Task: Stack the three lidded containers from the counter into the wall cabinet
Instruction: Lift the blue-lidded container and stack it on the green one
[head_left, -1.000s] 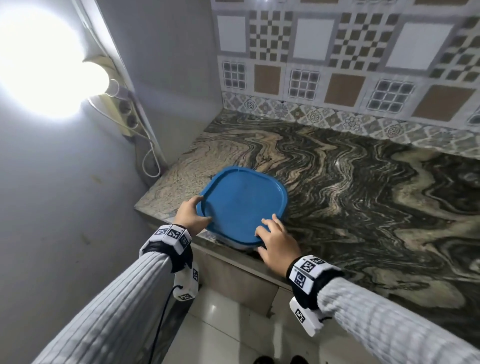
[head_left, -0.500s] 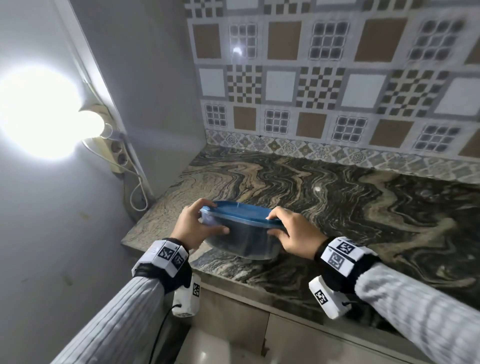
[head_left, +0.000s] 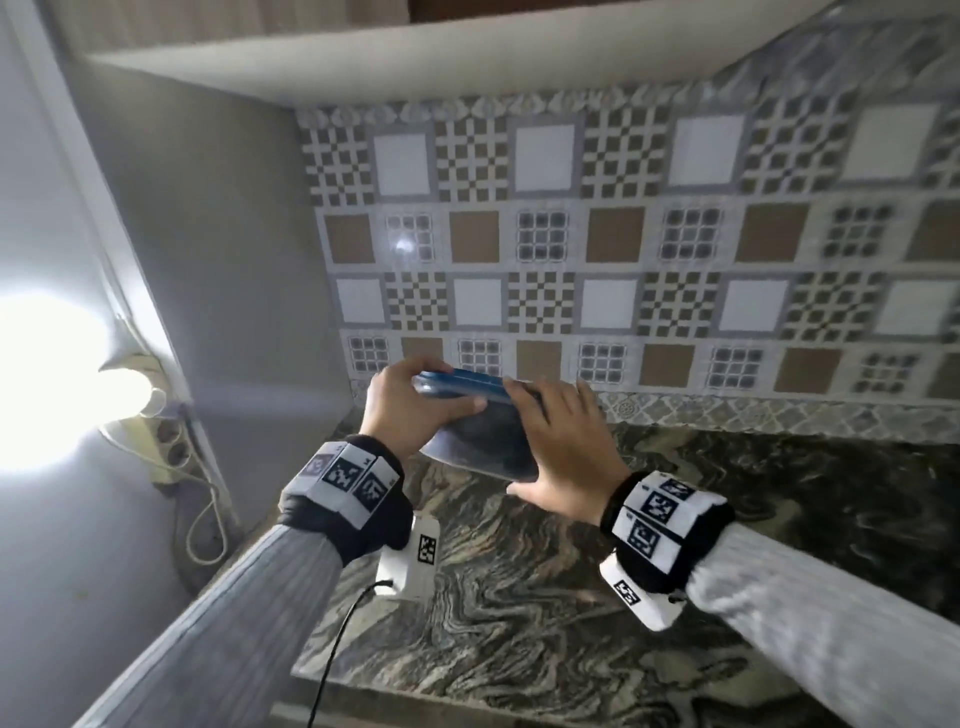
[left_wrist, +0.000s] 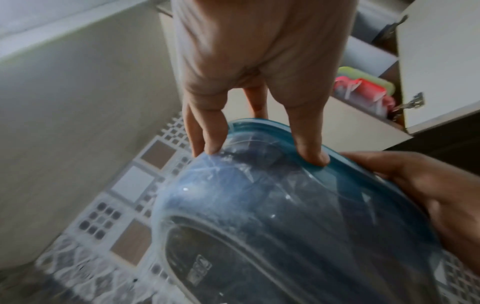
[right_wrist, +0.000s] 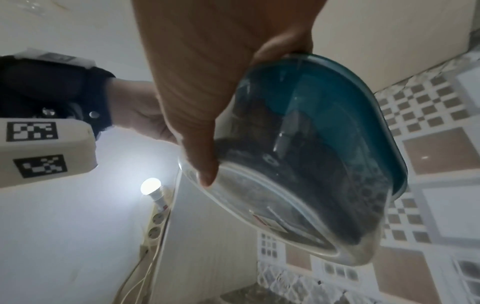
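Both hands grip one clear container with blue lid, held in air above the counter, tilted. Our left hand curls round its left side, our right hand round its right. Wall cabinet open, coloured-lid containers inside.

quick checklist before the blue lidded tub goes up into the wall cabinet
1. Both hands grip: left hand and right hand hold opposite sides of the clear plastic container with the blue lid: ok.
2. Blue lid seated all round: cannot tell.
3. Container level: tilted in the head view: not ok.
4. Clear of the marbled stone counter: ok.
5. White cabinet door open: ok.
6. Free shelf space beside the pink and green containers already inside: cannot tell.
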